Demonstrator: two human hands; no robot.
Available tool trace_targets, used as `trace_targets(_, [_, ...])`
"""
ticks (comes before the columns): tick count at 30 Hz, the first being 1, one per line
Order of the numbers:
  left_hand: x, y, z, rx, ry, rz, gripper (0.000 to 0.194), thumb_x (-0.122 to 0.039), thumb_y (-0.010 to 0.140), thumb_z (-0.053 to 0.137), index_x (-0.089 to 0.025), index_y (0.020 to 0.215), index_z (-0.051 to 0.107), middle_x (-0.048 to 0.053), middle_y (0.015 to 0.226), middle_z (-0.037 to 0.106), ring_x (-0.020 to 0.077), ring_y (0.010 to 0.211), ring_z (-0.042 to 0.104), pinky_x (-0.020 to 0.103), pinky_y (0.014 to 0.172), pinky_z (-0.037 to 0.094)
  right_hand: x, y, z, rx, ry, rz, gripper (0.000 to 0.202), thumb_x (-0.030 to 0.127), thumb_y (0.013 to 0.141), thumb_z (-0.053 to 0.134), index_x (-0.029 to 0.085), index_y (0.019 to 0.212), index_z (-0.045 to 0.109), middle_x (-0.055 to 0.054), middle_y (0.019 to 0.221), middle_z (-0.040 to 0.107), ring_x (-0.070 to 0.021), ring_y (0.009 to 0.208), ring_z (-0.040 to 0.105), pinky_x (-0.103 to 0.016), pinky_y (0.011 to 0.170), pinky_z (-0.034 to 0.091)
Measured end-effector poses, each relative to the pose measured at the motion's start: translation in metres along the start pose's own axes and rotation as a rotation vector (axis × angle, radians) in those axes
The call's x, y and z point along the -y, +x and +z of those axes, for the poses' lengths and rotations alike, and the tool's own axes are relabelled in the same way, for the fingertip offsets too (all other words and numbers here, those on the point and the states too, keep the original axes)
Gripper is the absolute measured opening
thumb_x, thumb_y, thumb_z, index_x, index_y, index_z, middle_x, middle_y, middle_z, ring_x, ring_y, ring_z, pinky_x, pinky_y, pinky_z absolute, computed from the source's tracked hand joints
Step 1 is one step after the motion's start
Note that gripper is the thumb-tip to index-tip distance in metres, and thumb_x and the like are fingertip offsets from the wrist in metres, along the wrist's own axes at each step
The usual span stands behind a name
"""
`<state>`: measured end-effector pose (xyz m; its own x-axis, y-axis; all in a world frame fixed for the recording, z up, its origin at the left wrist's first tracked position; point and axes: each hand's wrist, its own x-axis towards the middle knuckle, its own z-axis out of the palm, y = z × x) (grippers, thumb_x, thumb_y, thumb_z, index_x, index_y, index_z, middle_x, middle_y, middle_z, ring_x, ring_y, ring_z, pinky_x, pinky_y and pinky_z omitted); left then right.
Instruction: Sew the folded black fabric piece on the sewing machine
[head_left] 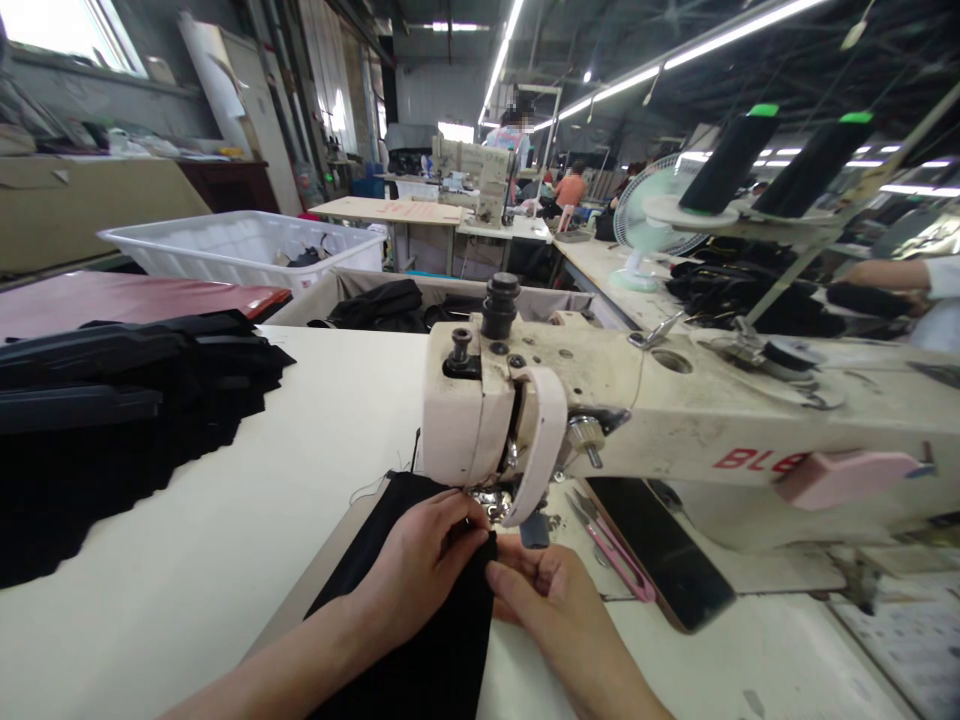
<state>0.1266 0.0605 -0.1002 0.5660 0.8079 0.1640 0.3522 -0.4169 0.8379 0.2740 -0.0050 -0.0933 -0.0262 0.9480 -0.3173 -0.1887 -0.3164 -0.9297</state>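
A black cloth piece [450, 650] runs from the front edge of the view up to the needle area of a cream sewing machine [480, 400]. My left hand [412, 560] lies over the cloth, its thumb and fingers pinching the cloth just in front of the presser foot [491, 498]. To its right, my right hand [544, 600] grips the cloth's right edge between thumb and fingers. The two hands are close together. The needle tip is hidden.
Stacked black pieces [112, 420] lie on the left of the white table [337, 400]. Pink-handled snips [619, 555] and a phone [660, 550] lie under the machine arm. Behind are a white bin [247, 235], a fan [649, 215] and thread cones [731, 160]. Another person's arm [889, 275] is at right.
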Motion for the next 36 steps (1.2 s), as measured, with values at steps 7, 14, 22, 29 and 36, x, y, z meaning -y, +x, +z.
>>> trace_targets(7, [-0.013,0.005,-0.027,0.201,0.117,-0.069,0.017,-0.019,0.090,0.048,-0.021,0.094,0.065,0.001,0.093,0.067,0.0150,0.084,0.061,0.021,0.074,0.045,-0.012,0.008,0.002,-0.028,-0.030,0.004,0.032,0.048,0.071,0.072,0.019,0.082,0.070,0.001,0.063,0.063,-0.0168,0.060,0.059,-0.027,0.060,0.049])
trace_targets(14, [-0.009,0.013,-0.038,0.208,0.213,-0.197,0.007,-0.019,0.080,0.057,-0.018,0.079,0.064,-0.003,0.064,0.059,0.0114,0.058,0.052,0.018,0.051,0.034,-0.019,0.001,0.011,-0.095,-0.119,-0.026,0.044,0.031,0.072,0.072,0.017,0.112,0.060,0.001,0.068,0.062,-0.0135,0.055,0.057,-0.023,0.053,0.045])
trace_targets(22, [-0.012,0.017,-0.028,0.078,0.267,-0.345,0.009,-0.011,0.071,0.054,-0.016,0.064,0.055,-0.002,0.057,0.055,0.0105,0.052,0.052,0.017,0.048,0.032,-0.028,-0.014,0.023,-0.074,-0.380,-0.024,0.063,0.013,0.068,0.057,0.021,0.131,0.055,0.002,0.072,0.057,-0.0106,0.052,0.055,-0.021,0.049,0.039])
trace_targets(29, [-0.014,0.023,-0.025,0.109,0.236,-0.431,0.010,-0.016,0.074,0.051,-0.016,0.076,0.061,0.000,0.056,0.060,0.0117,0.039,0.054,0.017,0.038,0.034,-0.005,0.001,0.009,0.061,-0.460,0.009,0.061,0.011,0.065,0.052,0.015,0.125,0.059,0.006,0.061,0.049,-0.0086,0.048,0.047,-0.019,0.044,0.030])
trace_targets(36, [-0.011,0.029,-0.024,0.081,0.226,-0.426,0.011,-0.020,0.075,0.057,-0.015,0.070,0.065,-0.001,0.056,0.060,0.0086,0.039,0.048,0.018,0.041,0.030,-0.002,0.005,0.013,0.026,-0.473,0.045,0.065,0.009,0.065,0.054,0.011,0.130,0.052,0.006,0.061,0.047,-0.0080,0.045,0.046,-0.019,0.042,0.028])
